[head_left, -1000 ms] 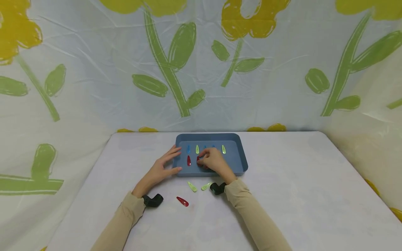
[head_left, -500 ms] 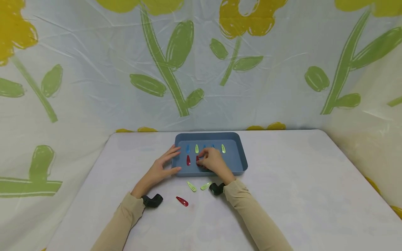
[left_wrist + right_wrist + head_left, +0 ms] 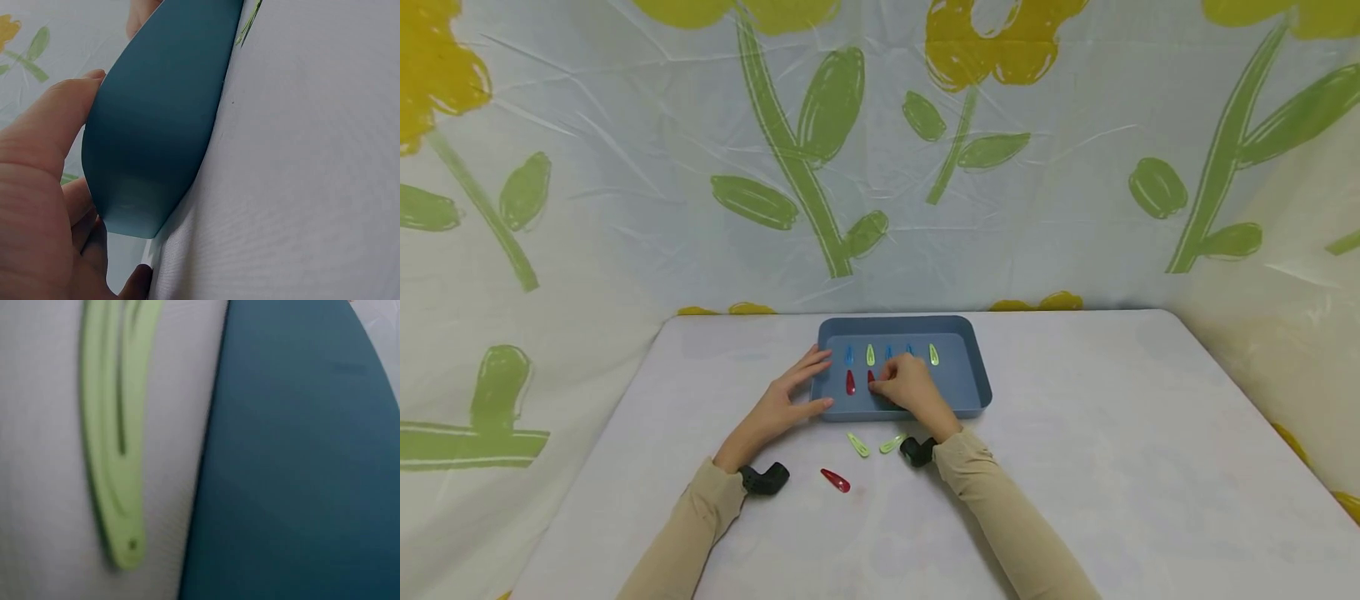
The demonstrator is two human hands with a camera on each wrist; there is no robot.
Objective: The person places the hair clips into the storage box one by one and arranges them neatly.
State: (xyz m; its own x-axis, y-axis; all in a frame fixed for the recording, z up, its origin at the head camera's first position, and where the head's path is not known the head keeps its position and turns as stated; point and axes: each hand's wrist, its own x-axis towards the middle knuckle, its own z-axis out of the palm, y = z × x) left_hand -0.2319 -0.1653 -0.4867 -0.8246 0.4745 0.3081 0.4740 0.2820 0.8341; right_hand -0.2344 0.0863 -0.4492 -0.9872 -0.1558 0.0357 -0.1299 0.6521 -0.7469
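My right hand (image 3: 913, 387) reaches into the blue tray (image 3: 958, 385) and pinches a red snap hair clip (image 3: 871, 377); its lower end is hidden by the fingertips. Another red hair clip (image 3: 850, 382) lies just to the left. Behind them runs a row of blue and light green clips, among them a green one (image 3: 870, 356) and a blue one (image 3: 849, 356). My left hand (image 3: 786, 406) rests at the tray's left end, fingers spread. In the left wrist view its thumb (image 3: 56, 119) touches the tray's outer wall (image 3: 156, 131).
On the white table (image 3: 1112, 467) in front of the tray lie two light green hair clips, one left (image 3: 858, 445) and one right (image 3: 892, 443), near my right wrist. Closer to me is a red clip (image 3: 835, 481). A flowered sheet (image 3: 1075, 208) hangs behind the table.
My right fingers have shifted slightly on the red hair clip, so more of it and of the blue clips behind shows. The left hand has stayed at the tray.
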